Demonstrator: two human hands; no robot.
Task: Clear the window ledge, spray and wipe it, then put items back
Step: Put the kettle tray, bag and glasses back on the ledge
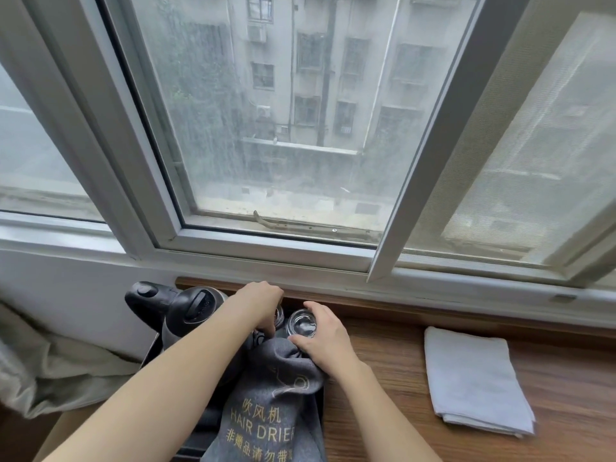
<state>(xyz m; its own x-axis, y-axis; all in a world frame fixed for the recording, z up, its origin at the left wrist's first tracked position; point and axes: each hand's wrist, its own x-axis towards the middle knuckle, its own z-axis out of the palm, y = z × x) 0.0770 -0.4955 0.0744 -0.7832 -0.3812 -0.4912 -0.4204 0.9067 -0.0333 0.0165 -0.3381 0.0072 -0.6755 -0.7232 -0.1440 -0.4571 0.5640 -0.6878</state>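
— What is the right hand (321, 341) doing?

— It curls round a clear glass (302, 323), fingers on its rim and side, above the neck of a grey hair-drier bag (273, 395).

— And the left hand (261, 303)?

— Its fingers bend down over a second glass (279, 314) just beside the first (mostly hidden, so the grip itself is hard to judge, though the fingertips seem to pinch it).

— What surrounds them?

— A black kettle (193, 311) stands just left of the glasses, all of it on a dark tray (319, 410) at the left end of the wooden window ledge (383, 378).

— Anything further out?

— A folded white cloth (476, 381) lies well apart on the right of the ledge, under the window (283, 111).
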